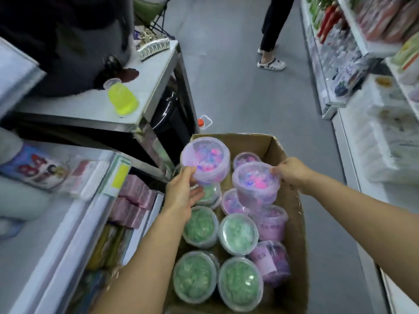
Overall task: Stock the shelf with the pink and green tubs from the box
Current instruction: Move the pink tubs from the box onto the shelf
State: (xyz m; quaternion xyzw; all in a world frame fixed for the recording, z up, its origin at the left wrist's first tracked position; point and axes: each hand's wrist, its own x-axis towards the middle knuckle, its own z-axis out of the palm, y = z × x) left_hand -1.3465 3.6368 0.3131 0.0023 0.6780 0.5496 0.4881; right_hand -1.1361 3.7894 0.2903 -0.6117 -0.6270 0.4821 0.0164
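While each hand grasps an upright pink tub above the box [292,200], the left hand [181,193] with its tub [205,160] sits nearer the shelf [74,223], leftward, than the right hand [293,174] and its tub [256,184].

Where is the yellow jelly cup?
The yellow jelly cup sits on the grey counter, upper left in the head view, beyond the cardboard box.

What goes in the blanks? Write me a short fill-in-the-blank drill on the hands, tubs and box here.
1. Each hand lifts a ___ tub: left hand, right hand.
2. The tubs sit in a cardboard ___.
3. The tubs nearest the camera are ___.

Missing words: pink; box; green
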